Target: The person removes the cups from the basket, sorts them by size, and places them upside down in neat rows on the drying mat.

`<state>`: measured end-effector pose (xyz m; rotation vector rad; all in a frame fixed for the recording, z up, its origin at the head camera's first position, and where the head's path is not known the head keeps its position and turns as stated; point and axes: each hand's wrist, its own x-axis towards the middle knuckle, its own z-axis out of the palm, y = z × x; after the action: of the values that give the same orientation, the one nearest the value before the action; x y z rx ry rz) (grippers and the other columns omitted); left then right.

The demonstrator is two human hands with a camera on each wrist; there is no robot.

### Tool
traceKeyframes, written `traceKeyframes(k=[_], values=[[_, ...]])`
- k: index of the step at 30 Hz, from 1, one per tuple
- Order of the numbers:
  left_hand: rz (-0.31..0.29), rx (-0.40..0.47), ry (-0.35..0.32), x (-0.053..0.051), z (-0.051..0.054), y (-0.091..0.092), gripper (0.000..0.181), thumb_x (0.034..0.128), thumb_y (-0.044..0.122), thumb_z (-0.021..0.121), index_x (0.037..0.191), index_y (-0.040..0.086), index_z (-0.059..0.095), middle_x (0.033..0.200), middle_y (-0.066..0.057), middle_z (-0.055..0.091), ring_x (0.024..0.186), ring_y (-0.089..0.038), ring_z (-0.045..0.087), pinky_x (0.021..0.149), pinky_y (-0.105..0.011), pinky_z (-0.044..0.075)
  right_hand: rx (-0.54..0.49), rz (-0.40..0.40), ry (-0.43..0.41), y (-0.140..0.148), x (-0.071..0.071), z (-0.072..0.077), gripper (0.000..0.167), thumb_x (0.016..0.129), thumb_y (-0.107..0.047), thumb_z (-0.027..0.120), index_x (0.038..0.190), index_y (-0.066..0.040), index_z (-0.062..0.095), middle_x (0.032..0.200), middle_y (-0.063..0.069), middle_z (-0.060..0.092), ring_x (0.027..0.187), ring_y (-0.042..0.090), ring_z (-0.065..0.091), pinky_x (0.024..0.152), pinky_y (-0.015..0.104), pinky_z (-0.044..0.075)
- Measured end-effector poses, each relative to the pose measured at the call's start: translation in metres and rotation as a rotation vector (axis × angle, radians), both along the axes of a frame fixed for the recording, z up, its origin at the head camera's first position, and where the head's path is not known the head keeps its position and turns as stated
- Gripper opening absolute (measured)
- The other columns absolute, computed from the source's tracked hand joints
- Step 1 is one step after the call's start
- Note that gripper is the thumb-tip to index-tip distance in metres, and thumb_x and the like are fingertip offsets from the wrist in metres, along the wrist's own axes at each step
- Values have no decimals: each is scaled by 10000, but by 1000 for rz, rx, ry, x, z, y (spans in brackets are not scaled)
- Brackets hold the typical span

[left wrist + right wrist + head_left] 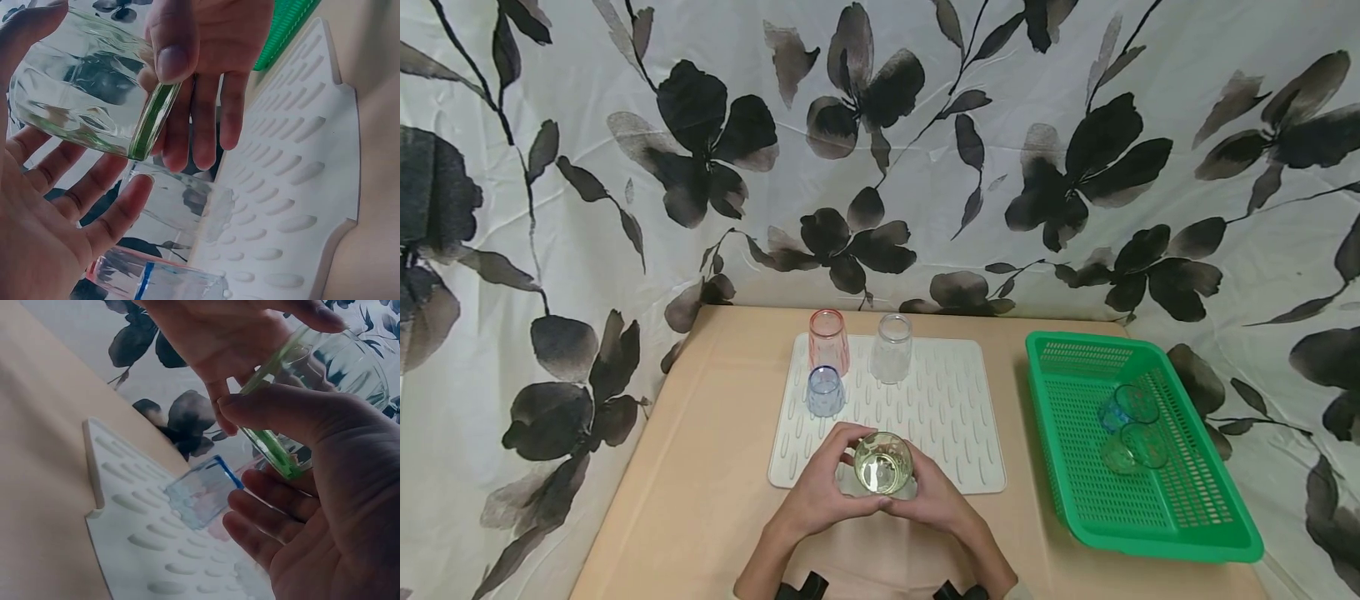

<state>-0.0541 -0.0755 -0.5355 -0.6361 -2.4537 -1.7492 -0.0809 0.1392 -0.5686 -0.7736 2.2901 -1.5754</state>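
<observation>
The blue glass [825, 393] and pink glass [828, 335] stand on the white mat [955, 400]; the left hand [822, 493], fingers spread, cups the green-tinted glass [883, 472], raised near the mat's front edge; the right hand [936, 500] pinches it, thumb at its base, seemingly a two-handed turning step, so the next move calls for a secure grip; rightmost sits the green basket [1165, 547]

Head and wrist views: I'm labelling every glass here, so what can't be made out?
Head view: outer wall of the green glass, partly hidden by the left hand and right hand.
Head view: fine detail on the two glasses in the basket, too small.
Left wrist view: parts of the red glass and blue glass, cut off by the bottom edge.
Right wrist view: the red glass's outline, partly lost behind the blue glass.
</observation>
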Motion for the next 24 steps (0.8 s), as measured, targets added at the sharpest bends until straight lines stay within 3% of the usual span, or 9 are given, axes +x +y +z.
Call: traceKeyframes(k=[7, 11, 19, 24], values=[[4, 9, 22, 0, 0, 0, 790, 717, 343, 920, 1382, 221, 512, 1315, 39, 552, 1147, -178, 574, 873, -302, 577, -35, 2, 3, -1, 0, -3, 763, 812, -273, 848, 1461, -335, 451, 1437, -97, 574, 1352, 158, 537, 1154, 378, 473], [16, 18, 47, 1, 0, -4, 808, 695, 308, 937, 1378, 232, 512, 1323, 3, 552, 1116, -218, 582, 852, -303, 581, -73, 5, 33, 2, -1, -3, 654, 827, -264, 846, 1398, -255, 528, 1364, -40, 619, 1289, 128, 570, 1098, 365, 517], [47, -15, 46, 4, -2, -16, 773, 695, 302, 936, 1352, 240, 534, 1317, 33, 544, 1069, -215, 595, 828, -334, 601, -317, 81, 54, 20, -7, 1, 637, 817, -2, 813, 1378, -29, 513, 1359, 156, 568, 1260, 104, 553, 1073, 217, 501], [37, -48, -10, 7, -7, -21, 697, 722, 350, 915, 1311, 275, 549, 1284, 59, 561, 1065, -180, 592, 836, -302, 587, -442, 136, 68, 25, -9, 13, 644, 795, 110, 775, 1370, 54, 491, 1350, 221, 547, 1252, 149, 565, 1050, 239, 531]])
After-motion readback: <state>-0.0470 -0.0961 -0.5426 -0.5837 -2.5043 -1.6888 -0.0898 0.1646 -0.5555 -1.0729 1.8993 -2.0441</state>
